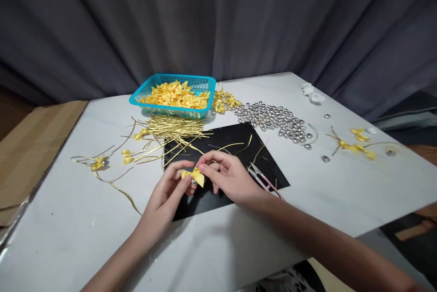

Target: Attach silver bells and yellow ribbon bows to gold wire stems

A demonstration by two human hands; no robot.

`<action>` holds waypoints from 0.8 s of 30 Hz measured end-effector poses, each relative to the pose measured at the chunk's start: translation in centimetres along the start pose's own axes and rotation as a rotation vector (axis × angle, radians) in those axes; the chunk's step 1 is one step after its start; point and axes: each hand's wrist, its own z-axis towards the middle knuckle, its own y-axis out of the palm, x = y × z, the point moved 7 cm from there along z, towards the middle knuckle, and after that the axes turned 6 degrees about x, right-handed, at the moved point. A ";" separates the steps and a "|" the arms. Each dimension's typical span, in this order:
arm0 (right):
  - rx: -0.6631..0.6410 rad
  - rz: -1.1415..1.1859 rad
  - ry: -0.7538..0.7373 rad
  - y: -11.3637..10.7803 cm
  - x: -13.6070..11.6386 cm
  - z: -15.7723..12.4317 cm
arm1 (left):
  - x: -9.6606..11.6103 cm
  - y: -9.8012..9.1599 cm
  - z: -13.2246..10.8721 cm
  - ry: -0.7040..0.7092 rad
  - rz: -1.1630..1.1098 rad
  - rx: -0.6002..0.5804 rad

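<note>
Between my two hands is a small yellow ribbon bow (197,176) with a silver bell-like piece (194,181) just under it. My left hand (174,185) pinches the bow's left side between thumb and fingers. From the other side, the thumb and forefinger of my right hand (227,173) close on the bow's upper right edge. Both hands are over a black mat (269,160) on the white table. Pink-handled thread snips (262,177) lie beside my right wrist, their blades pointing away from me.
Behind the mat are a bundle of gold ties (174,125) and a blue basket (136,99) of yellow bows (174,94). Many silver pieces (273,119) are spread at the back right. Loose bows with ties (99,163) lie left; others (357,147) lie right, near crumpled white tissue (313,94).
</note>
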 end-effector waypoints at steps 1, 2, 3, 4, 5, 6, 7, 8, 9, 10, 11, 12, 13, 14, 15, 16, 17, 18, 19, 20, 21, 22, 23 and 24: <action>0.008 0.007 0.001 -0.1 0.0 -0.1 | 0.1 -0.1 0.0 0.000 -0.014 0.031; 0.015 0.015 0.011 -0.1 0.1 -0.2 | 0.2 -0.2 0.1 0.005 -0.019 0.055; 0.015 0.021 0.030 -0.1 0.3 -0.3 | 0.3 -0.3 0.1 0.013 -0.020 0.075; 0.012 0.025 0.051 -0.1 0.5 -0.3 | 0.4 -0.4 0.1 0.020 -0.018 0.092; 0.007 0.024 0.070 -0.1 0.7 -0.3 | 0.5 -0.5 0.2 0.023 -0.016 0.102; 0.000 0.017 0.085 0.0 0.8 -0.3 | 0.5 -0.6 0.2 0.020 -0.013 0.104; -0.002 0.006 0.093 0.0 0.8 -0.3 | 0.4 -0.6 0.3 0.008 -0.008 0.100; 0.000 -0.008 0.095 0.0 0.8 -0.2 | 0.3 -0.7 0.3 -0.010 0.003 0.095; 0.006 -0.023 0.094 -0.1 0.8 -0.2 | 0.2 -0.7 0.3 -0.028 0.020 0.094; 0.014 -0.036 0.089 -0.2 0.8 -0.1 | 0.1 -0.8 0.4 -0.043 0.041 0.093; 0.021 -0.049 0.078 -0.3 0.8 -0.1 | 0.0 -0.8 0.4 -0.053 0.066 0.093; 0.029 -0.067 0.057 -0.4 0.7 0.0 | -0.1 -0.9 0.4 -0.059 0.089 0.091; 0.039 -0.095 0.015 -0.5 0.5 0.0 | -0.1 -0.9 0.3 -0.063 0.109 0.091; 0.056 -0.141 -0.058 -0.6 0.2 -0.1 | -0.2 -0.9 0.3 -0.067 0.121 0.090; 0.075 -0.208 -0.163 -0.8 -0.3 -0.2 | -0.2 -0.9 0.3 -0.072 0.128 0.091; 0.087 -0.289 -0.286 -0.8 -0.9 -0.5 | -0.2 -0.9 0.3 -0.076 0.132 0.095; 0.089 -0.371 -0.413 -0.6 -1.5 -0.8 | -0.2 -0.9 0.2 -0.079 0.133 0.099; 0.080 -0.441 -0.527 -0.4 -2.0 -1.2 | -0.2 -0.9 0.2 -0.078 0.132 0.105; 0.057 -0.497 -0.609 -0.2 -2.3 -1.6 | -0.1 -0.9 0.2 -0.075 0.133 0.109; 0.026 -0.537 -0.654 0.0 -2.4 -1.7 | -0.1 -0.9 0.2 -0.069 0.132 0.110; -0.005 -0.564 -0.664 0.2 -2.4 -1.8 | -0.1 -0.9 0.1 -0.060 0.130 0.108; -0.027 -0.586 -0.656 0.2 -2.3 -1.7 | -0.1 -0.9 0.1 -0.052 0.128 0.101; -0.047 -0.610 -0.638 0.3 -2.3 -1.6 | -0.1 -0.8 0.1 -0.041 0.127 0.092; -0.065 -0.641 -0.616 0.4 -2.2 -1.5 | 0.0 -0.8 0.0 -0.029 0.128 0.082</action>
